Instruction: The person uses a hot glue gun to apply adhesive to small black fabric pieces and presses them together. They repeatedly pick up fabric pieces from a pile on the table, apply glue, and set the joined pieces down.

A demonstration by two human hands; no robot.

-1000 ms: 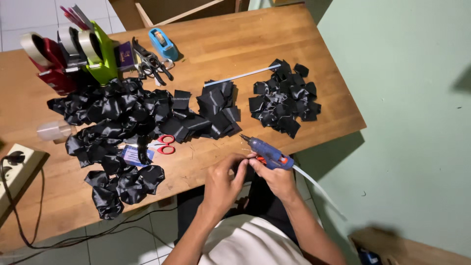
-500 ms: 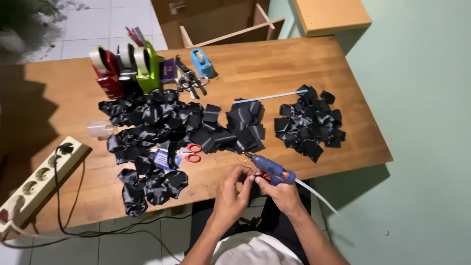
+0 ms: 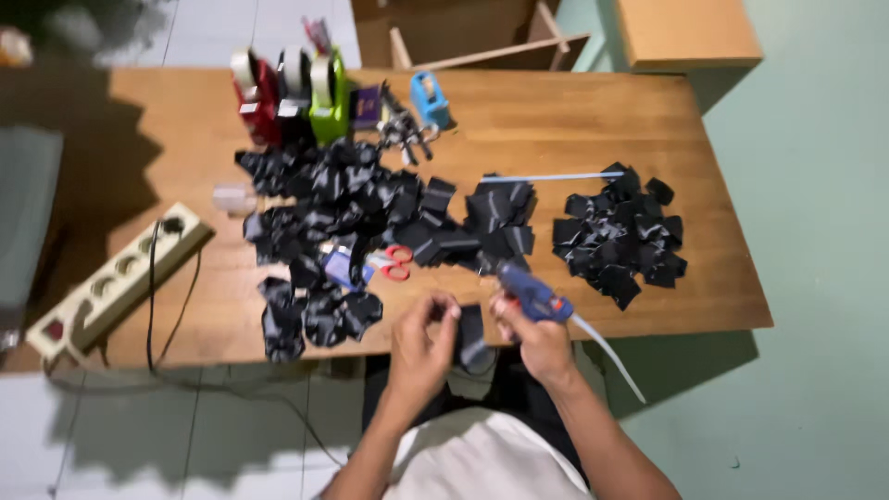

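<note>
Down at the near edge of the wooden table [image 3: 593, 120], both hands work just past the rim, over the person's lap. Bare wood lies open between the two ribbon heaps and along the right end of the top; the left end holds only a cream power strip [image 3: 116, 282] with its black cord hanging over the edge. A wooden box [image 3: 685, 32] sits beyond the far right corner.

A small black ribbon piece [image 3: 470, 335] is glossy, dark and roughly rectangular, blurred by motion so its folds cannot be made out. It sits at the table's front rim between the two hands. The left hand [image 3: 421, 347] pinches its left side, thumb and fingertips curled together on it. The right hand [image 3: 537, 343] is wrapped around the blue glue gun [image 3: 532, 294], fingers closed on the handle, the nozzle pointing up and left just above the ribbon piece; a pale glue stick [image 3: 607, 352] trails out behind toward the lower right.

A large pile of black ribbon pieces [image 3: 343, 208] covers the middle, with red-handled scissors [image 3: 394, 264] on its near side. A smaller pile [image 3: 619, 236] lies apart on the right. Tape dispensers [image 3: 287, 93] line the far edge.
</note>
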